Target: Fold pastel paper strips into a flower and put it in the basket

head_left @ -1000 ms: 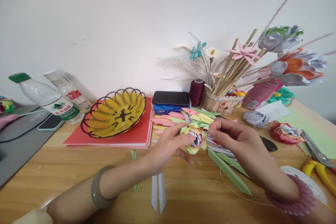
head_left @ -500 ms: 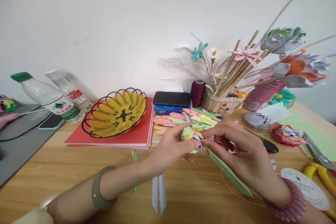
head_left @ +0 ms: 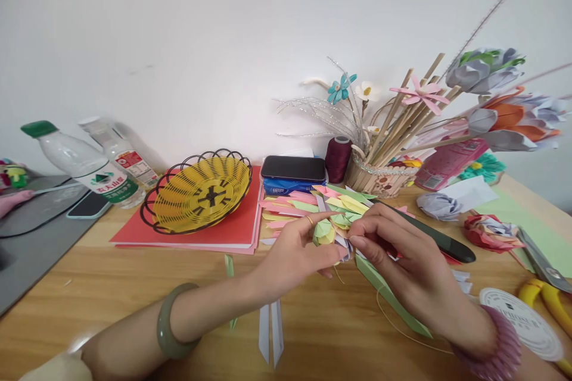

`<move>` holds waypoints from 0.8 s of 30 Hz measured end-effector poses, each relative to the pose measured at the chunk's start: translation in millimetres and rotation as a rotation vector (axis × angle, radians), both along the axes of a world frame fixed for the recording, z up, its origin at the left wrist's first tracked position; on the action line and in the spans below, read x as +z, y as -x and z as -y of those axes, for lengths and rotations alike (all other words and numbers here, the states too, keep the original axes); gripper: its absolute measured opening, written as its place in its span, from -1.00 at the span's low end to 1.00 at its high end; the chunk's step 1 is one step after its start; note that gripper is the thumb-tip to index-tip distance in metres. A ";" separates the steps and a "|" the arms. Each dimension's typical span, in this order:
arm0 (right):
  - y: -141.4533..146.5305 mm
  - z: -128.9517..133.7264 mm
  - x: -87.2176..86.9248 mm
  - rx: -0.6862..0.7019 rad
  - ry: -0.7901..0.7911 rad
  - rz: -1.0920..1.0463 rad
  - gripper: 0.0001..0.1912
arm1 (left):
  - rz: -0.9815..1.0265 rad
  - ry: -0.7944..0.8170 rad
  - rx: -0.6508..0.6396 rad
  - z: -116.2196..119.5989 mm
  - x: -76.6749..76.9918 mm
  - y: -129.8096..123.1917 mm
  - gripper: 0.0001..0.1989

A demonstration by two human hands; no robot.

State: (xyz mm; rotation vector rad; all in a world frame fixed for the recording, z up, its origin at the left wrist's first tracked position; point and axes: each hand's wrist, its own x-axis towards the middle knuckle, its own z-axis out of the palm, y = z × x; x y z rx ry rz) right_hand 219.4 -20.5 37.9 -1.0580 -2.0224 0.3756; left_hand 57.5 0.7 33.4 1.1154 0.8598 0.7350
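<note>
Between my two hands is a small folded-paper piece point(head_left: 324, 231) in green, yellow and pale lilac. My left hand point(head_left: 300, 250) grips it from the left, thumb in front and fingers behind. The fingertips of my right hand point(head_left: 393, 250) pinch together at its right side; what they hold is too small to make out, and a thin cord point(head_left: 397, 327) runs below. Behind my hands lie many folded paper strips point(head_left: 295, 203) in pink, green, yellow and white. Two white folded strips point(head_left: 270, 333) and a green strip point(head_left: 229, 274) rest in front.
A yellow woven basket point(head_left: 210, 190) sits on red paper point(head_left: 134, 227) at left, near plastic bottles point(head_left: 107, 181). A phone point(head_left: 292, 168) lies on a blue packet. Paper flowers point(head_left: 496, 122) and a stick-filled pot point(head_left: 379, 178) stand at right. Yellow-handled scissors point(head_left: 547, 297) lie far right.
The view has shifted slightly. My right fingertips have drawn a little up and to the right at the paper piece, and my left hand still grips it.
</note>
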 end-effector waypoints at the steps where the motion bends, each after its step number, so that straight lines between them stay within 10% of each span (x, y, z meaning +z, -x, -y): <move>1: 0.6 0.0 -0.3 -0.008 0.012 0.002 -0.85 | 0.007 0.004 0.004 -0.2 0.1 -0.2 -0.42; 8: 0.2 0.1 -10.3 -0.089 -0.182 0.075 -0.87 | 0.016 0.069 0.079 0.3 1.2 -2.4 -0.45; 15: 2.1 1.3 -6.4 -0.070 -0.039 0.062 -0.91 | 0.022 0.051 0.063 0.7 -2.2 -2.1 -0.42; 24: -3.4 3.4 -15.7 -0.230 -0.503 0.296 -0.77 | 0.027 0.048 0.065 0.4 1.3 -2.5 -0.41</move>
